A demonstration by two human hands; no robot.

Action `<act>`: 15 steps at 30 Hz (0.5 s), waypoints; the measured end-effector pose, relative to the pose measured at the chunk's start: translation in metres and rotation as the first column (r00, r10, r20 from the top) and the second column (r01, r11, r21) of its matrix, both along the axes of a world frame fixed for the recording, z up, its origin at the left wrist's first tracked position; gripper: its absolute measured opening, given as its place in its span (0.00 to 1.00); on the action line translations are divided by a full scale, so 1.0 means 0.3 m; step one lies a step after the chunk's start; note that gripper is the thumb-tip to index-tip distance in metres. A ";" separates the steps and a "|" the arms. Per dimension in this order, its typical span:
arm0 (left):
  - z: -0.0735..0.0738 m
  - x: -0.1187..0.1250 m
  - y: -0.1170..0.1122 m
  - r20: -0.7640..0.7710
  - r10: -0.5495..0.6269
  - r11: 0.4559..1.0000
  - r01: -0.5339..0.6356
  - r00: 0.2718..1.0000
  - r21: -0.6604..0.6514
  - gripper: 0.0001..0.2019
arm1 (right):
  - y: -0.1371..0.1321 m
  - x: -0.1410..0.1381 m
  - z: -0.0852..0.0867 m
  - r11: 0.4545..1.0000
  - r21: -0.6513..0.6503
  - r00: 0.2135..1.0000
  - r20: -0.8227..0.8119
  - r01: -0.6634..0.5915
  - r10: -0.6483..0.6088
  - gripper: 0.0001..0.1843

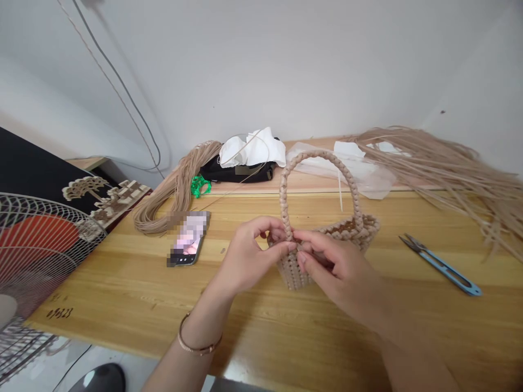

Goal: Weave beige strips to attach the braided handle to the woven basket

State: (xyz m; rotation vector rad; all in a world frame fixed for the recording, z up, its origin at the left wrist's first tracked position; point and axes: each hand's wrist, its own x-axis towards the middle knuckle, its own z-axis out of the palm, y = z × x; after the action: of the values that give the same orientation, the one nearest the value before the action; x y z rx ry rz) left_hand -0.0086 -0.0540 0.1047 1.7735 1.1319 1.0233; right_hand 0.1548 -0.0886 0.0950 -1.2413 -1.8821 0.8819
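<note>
Woven basket (pixel 297 274), tan and knotted, stands on the wooden table (pixel 143 294) in front of the person, its arched handle (pixel 317 154) rising toward the wall. Left thumb and fingers grip the near foot of the handle, where it meets the rim; that is the left hand (pixel 247 255). The right hand (pixel 347 272) pinches thumb and forefinger at the rim just beside it (whether a strand runs between those tips, I cannot tell). A stretch of tabletop separates the left hand from the phone (pixel 190 239), and another lies between the basket and the blue snips (pixel 445 268), giving sideways room. Behind, toward the table's back edge, room is tighter: a coil of strands (pixel 180 188), a black pouch (pixel 241 172) and loose strands (pixel 449 174) line it.
</note>
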 end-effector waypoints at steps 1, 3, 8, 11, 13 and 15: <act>0.001 0.001 0.001 0.002 -0.009 1.000 0.009 1.000 -0.007 0.04 | 0.000 0.000 -0.001 1.000 -0.022 1.000 -0.026 0.015 -0.015 0.18; 0.003 0.002 0.003 0.014 -0.023 0.999 0.024 1.000 -0.026 0.05 | 0.000 0.001 -0.002 0.997 -0.041 0.996 -0.052 0.066 -0.068 0.16; 0.012 0.003 0.005 0.029 -0.053 0.995 0.055 0.998 -0.078 0.05 | -0.005 -0.003 0.002 0.974 0.071 0.977 0.009 0.214 -0.215 0.09; 0.022 -0.002 0.010 -0.009 -0.077 0.992 0.076 0.997 -0.099 0.06 | -0.009 -0.004 0.005 0.957 0.170 0.968 0.058 0.233 -0.246 0.09; 0.031 -0.006 0.015 -0.038 -0.102 0.988 0.097 0.994 -0.117 0.06 | -0.011 -0.002 0.006 0.958 0.220 0.975 0.078 0.186 -0.208 0.10; 0.038 -0.011 0.020 -0.056 -0.128 0.984 0.120 0.990 -0.132 0.06 | -0.010 0.002 0.007 0.958 0.263 0.984 0.102 0.117 -0.148 0.10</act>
State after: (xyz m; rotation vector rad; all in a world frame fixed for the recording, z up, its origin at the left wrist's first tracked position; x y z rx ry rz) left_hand -0.0119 -0.0481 0.1161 1.7608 1.0867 0.8063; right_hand 0.1554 -0.0915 0.0970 -1.2662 -1.9110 0.4835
